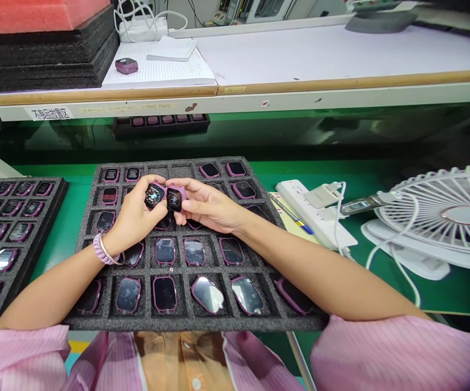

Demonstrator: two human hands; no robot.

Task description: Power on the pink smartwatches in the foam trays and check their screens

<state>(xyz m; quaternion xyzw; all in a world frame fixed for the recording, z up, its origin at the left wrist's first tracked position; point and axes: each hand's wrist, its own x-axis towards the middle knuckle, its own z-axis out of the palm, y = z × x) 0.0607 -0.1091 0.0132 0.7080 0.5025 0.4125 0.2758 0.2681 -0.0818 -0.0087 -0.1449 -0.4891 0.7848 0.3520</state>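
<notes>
My left hand [139,212] is closed around a purple smartwatch body [154,194] whose round dial face is lit. Beside it, my right hand [208,205] grips a second purple smartwatch body [175,199], also with a lit screen. The two watches are held side by side, almost touching, above a dark grey foam tray [180,276]. Strapless purple watches lie in many of the tray's pockets, such as one watch [164,293] in the front row. Some screens are dark, some reflect light, and a few at the back left show text. My hands hide several middle pockets.
Another foam tray of watches [61,190] sits at the left. On the right are a white power strip [300,198], a pen [292,213] and a white fan [455,217] with cables. A raised shelf [320,54] holds foam stacks, papers and one watch [126,65].
</notes>
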